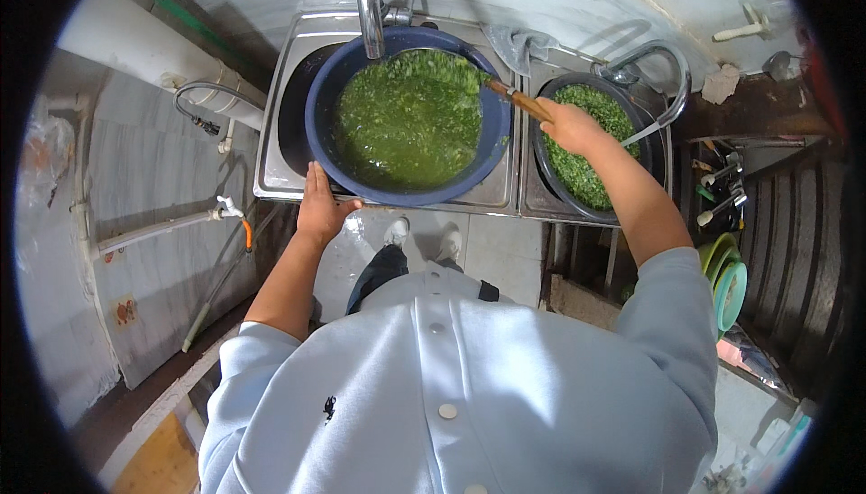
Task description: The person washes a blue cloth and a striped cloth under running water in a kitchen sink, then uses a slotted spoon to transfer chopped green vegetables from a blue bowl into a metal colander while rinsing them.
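My right hand grips the wooden handle of a long-handled strainer, its head blurred and mostly covered by chopped leafy greens. The strainer head is at the far right part of a large blue plastic basin, which holds green-tinted water with chopped greens in it. My left hand lies flat at the near left of the basin, over the front rim of the stainless steel sink, thumb spread. Below my right forearm stands a dark tub full of chopped greens.
A chrome faucet hangs over the basin's back rim. Another curved faucet arches beside the dark tub. A grey cloth lies behind the sinks. To the left are a wall tap and pipes; green and yellow plastic bowls are at right.
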Demonstrator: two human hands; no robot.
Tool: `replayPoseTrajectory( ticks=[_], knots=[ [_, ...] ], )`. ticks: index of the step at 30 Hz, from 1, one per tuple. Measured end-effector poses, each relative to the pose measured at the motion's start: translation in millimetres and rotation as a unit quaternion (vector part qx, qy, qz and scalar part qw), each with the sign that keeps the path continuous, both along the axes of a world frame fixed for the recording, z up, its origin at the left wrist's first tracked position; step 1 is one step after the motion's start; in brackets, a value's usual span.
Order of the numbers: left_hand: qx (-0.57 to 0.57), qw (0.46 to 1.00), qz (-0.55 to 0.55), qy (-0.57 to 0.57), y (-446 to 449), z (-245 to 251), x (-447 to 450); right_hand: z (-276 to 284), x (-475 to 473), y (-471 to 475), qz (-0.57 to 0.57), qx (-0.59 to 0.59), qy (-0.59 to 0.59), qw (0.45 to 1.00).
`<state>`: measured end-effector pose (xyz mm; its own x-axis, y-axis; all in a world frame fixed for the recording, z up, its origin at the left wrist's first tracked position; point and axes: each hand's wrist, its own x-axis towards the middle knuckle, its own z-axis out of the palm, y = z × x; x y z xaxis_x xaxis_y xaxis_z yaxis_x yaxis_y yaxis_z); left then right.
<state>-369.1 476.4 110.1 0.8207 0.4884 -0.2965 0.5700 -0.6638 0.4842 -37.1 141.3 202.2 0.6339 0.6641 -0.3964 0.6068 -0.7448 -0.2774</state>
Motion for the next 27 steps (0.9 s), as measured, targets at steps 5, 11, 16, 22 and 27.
replayPoseTrajectory(
  ticks=[5,11,16,22,27],
  knots=[
    [0.002,1.000,0.006,0.006,0.0,0.1,0.4,-11.9,-40.3,22.4,-0.193,0.028,0.313,0.930],
    [-0.001,1.000,0.005,0.009,0.6,0.2,1.5,-37.4,-97.2,55.9,-0.230,0.095,0.459,0.853],
    [0.004,1.000,-0.005,0.004,0.8,-1.8,0.0,-54.4,-134.8,55.6,-0.289,0.178,0.594,0.729],
    [0.004,1.000,-0.012,-0.003,1.3,-5.3,-1.6,-47.6,-163.7,29.9,-0.251,0.251,0.615,0.704],
    [0.016,1.000,-0.021,-0.008,2.3,-7.9,-2.7,-12.8,-178.5,7.6,-0.235,0.305,0.590,0.709]
  ],
)
